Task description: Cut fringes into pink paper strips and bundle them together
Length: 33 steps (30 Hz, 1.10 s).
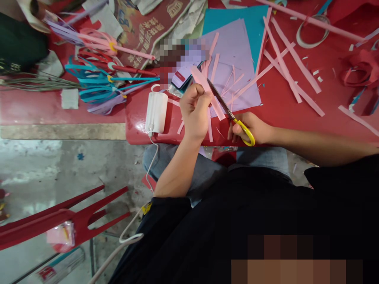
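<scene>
My left hand (196,110) is closed on a pink paper strip (217,107), pinching it between thumb and fingers above the table edge. In my right hand (251,127) is a pair of scissors (244,132) with yellow handles, fingers wrapped round the loops. The blades point up and left, alongside the held strip; whether they touch it I cannot tell. Beneath lie a lilac paper sheet (237,43) and a teal sheet (231,19), with several loose pink strips (284,63) on and beside them. A phone (185,77) lies just behind my left hand.
A white power bank (156,112) with a cable sits near the red table's (136,132) front edge. Paper-strip flowers (97,85) in blue, red, pink and purple lie at the left. A tape roll (313,31) is at the back right. A red plastic stool (68,221) stands lower left.
</scene>
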Each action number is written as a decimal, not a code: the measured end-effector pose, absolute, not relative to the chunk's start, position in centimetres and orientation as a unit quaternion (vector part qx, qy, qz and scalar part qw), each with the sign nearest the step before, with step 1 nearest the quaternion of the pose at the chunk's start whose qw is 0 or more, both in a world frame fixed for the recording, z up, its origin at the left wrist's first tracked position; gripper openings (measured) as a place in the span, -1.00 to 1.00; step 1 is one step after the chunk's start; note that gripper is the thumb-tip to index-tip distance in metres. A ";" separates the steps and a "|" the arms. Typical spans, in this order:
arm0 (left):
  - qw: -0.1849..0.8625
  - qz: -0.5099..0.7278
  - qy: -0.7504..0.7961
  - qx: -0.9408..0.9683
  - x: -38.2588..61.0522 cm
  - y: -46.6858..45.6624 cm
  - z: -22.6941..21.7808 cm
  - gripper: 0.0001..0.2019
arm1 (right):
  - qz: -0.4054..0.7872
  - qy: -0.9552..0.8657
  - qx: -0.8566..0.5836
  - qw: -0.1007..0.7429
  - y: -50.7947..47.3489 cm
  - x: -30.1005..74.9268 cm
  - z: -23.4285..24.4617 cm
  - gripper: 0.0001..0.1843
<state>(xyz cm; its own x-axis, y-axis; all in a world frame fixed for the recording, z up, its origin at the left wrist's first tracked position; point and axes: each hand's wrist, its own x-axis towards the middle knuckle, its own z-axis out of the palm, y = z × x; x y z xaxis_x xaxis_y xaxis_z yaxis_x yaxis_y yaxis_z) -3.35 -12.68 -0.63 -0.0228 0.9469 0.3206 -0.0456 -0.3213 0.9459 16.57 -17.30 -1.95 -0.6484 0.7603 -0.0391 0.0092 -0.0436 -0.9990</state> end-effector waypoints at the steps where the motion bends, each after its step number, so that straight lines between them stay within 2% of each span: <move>1: 0.411 0.601 0.399 0.557 -3.1 -12.8 -0.3 -0.34 | 0.655 -0.629 -0.305 0.287 -17.3 16.5 -1.9 -0.20; 4: 0.392 0.593 0.393 0.583 -2.7 -13.1 0.4 -0.37 | 0.655 -0.608 -0.339 0.293 -17.3 16.4 -1.5 -0.29; 8: 0.387 0.560 0.396 0.616 -2.3 -13.7 0.3 -0.46 | 0.659 -0.562 -0.400 0.299 -17.0 16.2 -0.8 -0.53; 14: 0.382 0.544 0.378 0.644 -1.5 -14.3 -0.1 -0.50 | 0.687 -0.532 -0.384 0.311 -16.8 16.3 -0.8 -0.70; 29: 0.374 0.533 0.385 0.654 -1.4 -14.5 0.2 -0.55 | 0.667 -0.538 -0.381 0.346 -17.1 16.6 -0.2 -0.54; 33: 0.370 0.526 0.392 0.658 -1.4 -14.7 0.4 -0.56 | 0.660 -0.524 -0.372 0.390 -17.1 16.4 0.0 -0.45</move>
